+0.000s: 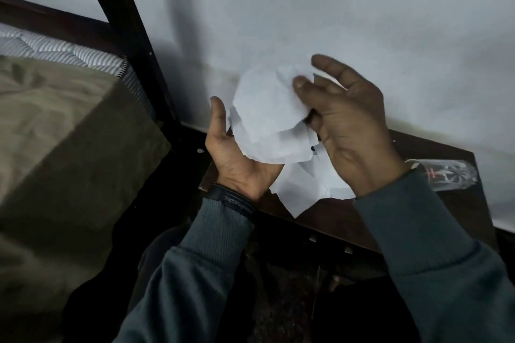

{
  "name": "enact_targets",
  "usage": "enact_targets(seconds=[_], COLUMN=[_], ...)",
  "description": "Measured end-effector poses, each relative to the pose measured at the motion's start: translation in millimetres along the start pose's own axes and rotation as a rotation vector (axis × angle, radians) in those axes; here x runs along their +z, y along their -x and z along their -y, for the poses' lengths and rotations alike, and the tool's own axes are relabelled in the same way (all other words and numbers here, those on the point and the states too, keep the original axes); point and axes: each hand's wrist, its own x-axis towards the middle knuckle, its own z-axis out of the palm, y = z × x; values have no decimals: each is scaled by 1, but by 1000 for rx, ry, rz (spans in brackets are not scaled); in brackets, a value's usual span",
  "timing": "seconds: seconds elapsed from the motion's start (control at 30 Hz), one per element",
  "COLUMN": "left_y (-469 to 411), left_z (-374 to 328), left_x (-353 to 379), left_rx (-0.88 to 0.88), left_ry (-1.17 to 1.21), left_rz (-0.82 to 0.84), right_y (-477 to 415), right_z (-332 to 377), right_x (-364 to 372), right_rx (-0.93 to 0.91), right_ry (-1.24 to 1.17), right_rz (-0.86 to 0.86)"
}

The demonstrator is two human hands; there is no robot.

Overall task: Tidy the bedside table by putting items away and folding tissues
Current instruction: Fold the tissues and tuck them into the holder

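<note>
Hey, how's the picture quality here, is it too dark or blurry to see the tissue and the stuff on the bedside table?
Head view: dim overall, floor under the bedside table nearly black; the tissue reads clearly; the right hand is slightly motion-blurred; the clear bottle is soft; the bedpost leans from wide-angle distortion.

The crumpled tissue (pixel 264 120) is hiding the fingers of my left grip (pixel 237 156), so I am not seeing how they curl. My right grip (pixel 351 131) and sleeve (pixel 418 231) are covering part of the loose tissues (pixel 301 189) on the table (pixel 451 214) and one end of the clear plastic bottle (pixel 451 175), whose red label (pixel 433 174) is showing too small to read. The bed (pixel 55 133) is running off the left edge.
</note>
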Motion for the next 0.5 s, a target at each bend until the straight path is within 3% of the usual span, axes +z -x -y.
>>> enact_targets(seconds=[0.1, 0.17, 0.4, 0.5], left_y=[-3, -5, -4, 0], left_z=[-2, -4, -5, -2], left_x=[-7, -8, -3, 1], left_rx=[22, 20, -4, -34], left_ry=[9, 13, -37, -57], left_rz=[22, 14, -65, -78], right_y=[2, 5, 11, 7], right_z=[-19, -29, -33, -33], right_x=[-9, -14, -19, -22], right_rx=[-123, -196, -377, -324], right_ry=[402, 543, 816, 725], right_rz=[-69, -86, -107, -91])
